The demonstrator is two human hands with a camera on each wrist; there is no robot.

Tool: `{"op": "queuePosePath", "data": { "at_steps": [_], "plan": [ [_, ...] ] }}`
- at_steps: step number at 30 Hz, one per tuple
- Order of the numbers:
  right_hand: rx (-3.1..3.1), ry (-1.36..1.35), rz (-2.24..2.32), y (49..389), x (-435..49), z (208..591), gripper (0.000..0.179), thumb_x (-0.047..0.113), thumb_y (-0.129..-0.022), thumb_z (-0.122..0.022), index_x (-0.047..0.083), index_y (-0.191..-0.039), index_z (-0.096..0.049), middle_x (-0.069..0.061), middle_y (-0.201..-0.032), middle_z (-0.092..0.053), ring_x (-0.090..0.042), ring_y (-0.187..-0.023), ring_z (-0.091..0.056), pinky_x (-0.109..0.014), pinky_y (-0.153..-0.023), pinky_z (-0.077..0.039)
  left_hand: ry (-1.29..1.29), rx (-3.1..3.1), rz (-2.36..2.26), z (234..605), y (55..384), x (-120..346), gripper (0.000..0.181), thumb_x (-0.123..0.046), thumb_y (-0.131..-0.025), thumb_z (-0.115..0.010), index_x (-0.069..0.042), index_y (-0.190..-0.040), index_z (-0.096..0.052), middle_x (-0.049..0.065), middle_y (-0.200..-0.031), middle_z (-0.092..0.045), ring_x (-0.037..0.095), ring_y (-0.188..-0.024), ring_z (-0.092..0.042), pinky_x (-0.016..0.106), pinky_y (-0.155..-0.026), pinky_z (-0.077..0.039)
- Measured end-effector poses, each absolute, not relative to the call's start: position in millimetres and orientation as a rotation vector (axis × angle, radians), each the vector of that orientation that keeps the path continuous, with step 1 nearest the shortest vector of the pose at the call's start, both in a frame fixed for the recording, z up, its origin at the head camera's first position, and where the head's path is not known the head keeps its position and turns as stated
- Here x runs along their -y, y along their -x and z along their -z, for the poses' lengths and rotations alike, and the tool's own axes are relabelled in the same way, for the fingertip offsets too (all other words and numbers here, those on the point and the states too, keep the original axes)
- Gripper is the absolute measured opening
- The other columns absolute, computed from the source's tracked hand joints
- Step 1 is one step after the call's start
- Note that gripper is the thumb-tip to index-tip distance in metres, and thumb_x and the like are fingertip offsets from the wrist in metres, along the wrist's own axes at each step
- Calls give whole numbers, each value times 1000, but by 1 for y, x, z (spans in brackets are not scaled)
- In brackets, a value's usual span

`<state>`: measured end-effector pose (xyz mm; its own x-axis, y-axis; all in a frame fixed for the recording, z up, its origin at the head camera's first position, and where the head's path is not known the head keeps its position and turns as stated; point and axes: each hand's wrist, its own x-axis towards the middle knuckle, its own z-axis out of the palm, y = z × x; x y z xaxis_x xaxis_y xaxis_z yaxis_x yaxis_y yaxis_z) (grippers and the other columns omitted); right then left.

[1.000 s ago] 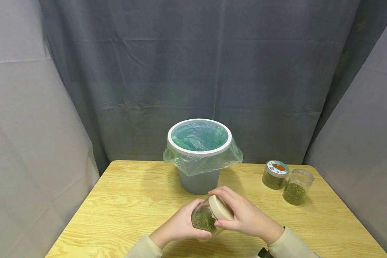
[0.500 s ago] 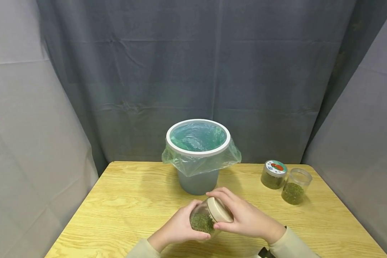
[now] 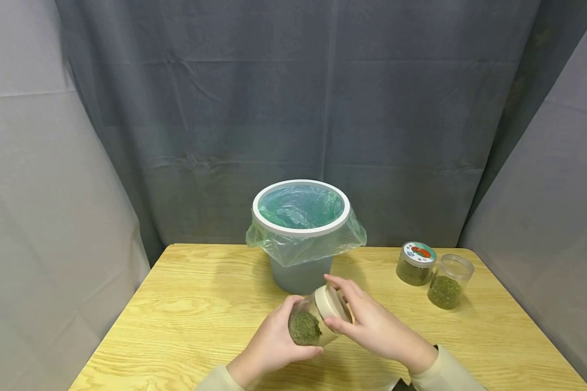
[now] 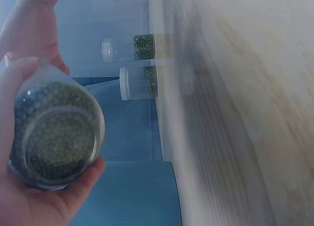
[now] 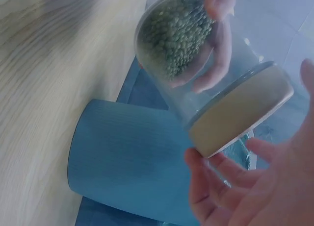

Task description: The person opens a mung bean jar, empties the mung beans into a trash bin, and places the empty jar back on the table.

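Observation:
A clear jar (image 3: 305,327) of small green beans is tilted over the table, its cream lid (image 3: 331,302) toward the upper right. My left hand (image 3: 278,336) grips the jar's body, thumb on the near side and fingers round the far side. My right hand (image 3: 374,326) is spread around the lid. In the right wrist view one fingertip sits at the edge of the lid (image 5: 240,111), while the thumb (image 5: 308,79) stands apart from it. The left wrist view shows the jar's round base (image 4: 59,142) and the beans (image 4: 61,96) settled toward it.
A grey bin (image 3: 300,277) with a white rim (image 3: 300,232) and green liner bag (image 3: 308,250) stands just beyond the jar. At the right rear are a lidded bean jar (image 3: 414,271) with a tomato label and an open-topped bean jar (image 3: 445,290).
My right fingers have loosened and spread from the lid, index finger lifting upward. The jar has shifted slightly and the beans inside have moved toward the base.

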<state>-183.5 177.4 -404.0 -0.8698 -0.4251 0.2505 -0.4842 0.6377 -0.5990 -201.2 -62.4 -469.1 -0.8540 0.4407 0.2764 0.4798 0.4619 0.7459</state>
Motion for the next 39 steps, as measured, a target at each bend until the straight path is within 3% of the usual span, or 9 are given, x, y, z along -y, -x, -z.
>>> {"op": "queuePosePath", "data": {
  "at_steps": [6,10,18,27,35,39],
  "plan": [
    [2773,-710,-1018,182,-175,401,69,54,-97,-65,22,-154,-42,6,-126,-57,-10,-101,-58,-28,-76,-52,810,2630,1296,471,201,62,92,-41,-70,-95,-13,-143,-47,0,-132,-66,15,-115,-64,37,-96,-55],
    [2737,-755,-998,183,-175,401,63,52,-97,-67,21,-149,-48,8,-118,-57,-7,-96,-57,-25,-72,-50,824,2618,1322,471,202,62,90,-40,-71,-95,-14,-143,-48,-1,-132,-66,14,-115,-64,37,-97,-55],
    [2654,-935,-1023,186,-182,402,60,46,-97,-70,28,-150,-47,6,-135,-56,-15,-112,-60,-36,-86,-56,863,2633,1458,472,204,65,84,-43,-70,-94,-23,-140,-51,-7,-128,-66,9,-112,-63,34,-96,-53],
    [2545,-1135,-1109,188,-188,402,64,35,-94,-77,26,-150,-48,2,-141,-52,-7,-105,-57,-25,-79,-56,962,2636,1547,470,204,70,78,-42,-72,-93,-28,-137,-52,-9,-126,-65,8,-112,-62,31,-96,-52],
    [2440,-1287,-1082,190,-193,402,68,31,-88,-83,23,-148,-50,2,-144,-51,-13,-116,-55,-25,-81,-53,998,2652,1526,466,201,72,79,-42,-71,-94,-28,-137,-52,-11,-126,-67,7,-113,-62,34,-100,-51],
    [2432,-1326,-1089,190,-195,401,71,27,-87,-85,21,-148,-50,1,-147,-50,-14,-126,-53,-27,-90,-53,1020,2643,1532,465,200,72,78,-41,-72,-94,-29,-136,-52,-12,-125,-66,6,-112,-62,32,-100,-51]
  ]
}}
